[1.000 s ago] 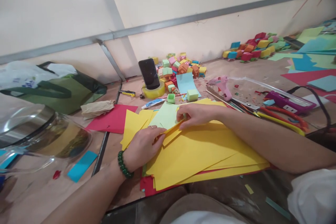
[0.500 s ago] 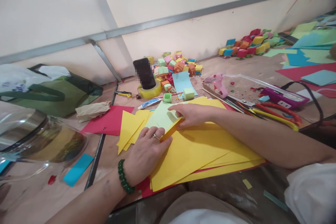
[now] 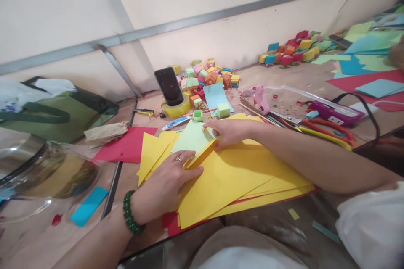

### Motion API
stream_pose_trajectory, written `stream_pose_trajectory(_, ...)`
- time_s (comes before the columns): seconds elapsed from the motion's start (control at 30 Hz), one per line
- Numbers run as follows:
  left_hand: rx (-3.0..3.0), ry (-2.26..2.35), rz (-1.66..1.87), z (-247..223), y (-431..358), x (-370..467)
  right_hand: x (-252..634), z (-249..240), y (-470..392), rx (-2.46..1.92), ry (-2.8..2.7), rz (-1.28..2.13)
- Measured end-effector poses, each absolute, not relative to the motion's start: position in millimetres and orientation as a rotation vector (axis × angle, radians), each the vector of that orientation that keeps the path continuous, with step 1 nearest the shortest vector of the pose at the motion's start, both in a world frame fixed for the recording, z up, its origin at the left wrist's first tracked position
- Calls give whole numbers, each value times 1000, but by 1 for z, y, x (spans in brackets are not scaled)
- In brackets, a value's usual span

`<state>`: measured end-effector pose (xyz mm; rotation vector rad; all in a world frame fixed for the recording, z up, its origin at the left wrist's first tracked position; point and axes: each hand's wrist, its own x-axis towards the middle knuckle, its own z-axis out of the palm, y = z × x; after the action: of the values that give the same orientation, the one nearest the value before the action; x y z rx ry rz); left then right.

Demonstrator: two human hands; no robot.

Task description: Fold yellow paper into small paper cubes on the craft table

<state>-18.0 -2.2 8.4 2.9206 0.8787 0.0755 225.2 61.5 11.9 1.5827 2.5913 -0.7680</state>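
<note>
A stack of yellow paper sheets point(image 3: 233, 176) lies before me, with a pale green sheet point(image 3: 191, 138) on its far side. The edge of a yellow sheet point(image 3: 202, 156) stands up as a narrow folded flap between my hands. My left hand point(image 3: 170, 180), with a ring and a green bead bracelet, grips the flap's near end between thumb and fingers. At the far end my right hand point(image 3: 229, 132) pinches the same flap, its index finger over the pale green sheet. A small open green paper box point(image 3: 198, 115) and a closed green paper cube point(image 3: 223, 110) sit just beyond.
A phone point(image 3: 168, 86) leans on a yellow tape roll point(image 3: 176, 109) before piled paper cubes point(image 3: 211, 77). Right of the stack lie a pink glue gun point(image 3: 259, 98), scissors point(image 3: 328, 132) and a purple power strip point(image 3: 336, 113). A glass pot point(image 3: 57, 172) stands left.
My left hand has slid a little toward the near left along the flap. My right hand keeps its place on the paper. The whole view has shifted slightly.
</note>
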Motion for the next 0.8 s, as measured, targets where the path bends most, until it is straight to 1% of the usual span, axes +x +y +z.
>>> stream_pose_trajectory(0.2,2741,891,-115,26,0,-23,225,13,62,1550,2580,-758)
stream_pose_trajectory(0.3,2626,862,-109,24,6,-30,224,16,60,1566,2569,-750)
stream_pose_trajectory(0.33,2586,853,-64,20,8,-31,223,17,60,1560,2587,-755)
stream_pose_trajectory(0.4,2526,856,148,9,11,-30,222,17,57,1533,2648,-748)
stream_pose_trajectory(0.5,2449,1013,469,-4,13,-21,218,15,52,1469,2836,-654)
stream_pose_trajectory(0.6,2357,1171,559,-8,10,-11,212,11,45,1278,3215,-601)
stream_pose_trajectory(0.67,2287,1208,551,-7,8,-7,208,8,42,1188,3448,-703)
stream_pose_trajectory(0.7,2246,1214,562,-6,7,-5,206,6,41,1223,3513,-820)
stream_pose_trajectory(0.73,2194,1215,588,-5,6,-5,204,4,40,1297,3524,-997)
stream_pose_trajectory(0.8,2049,1199,702,-3,5,-3,200,0,41,1419,3382,-1480)
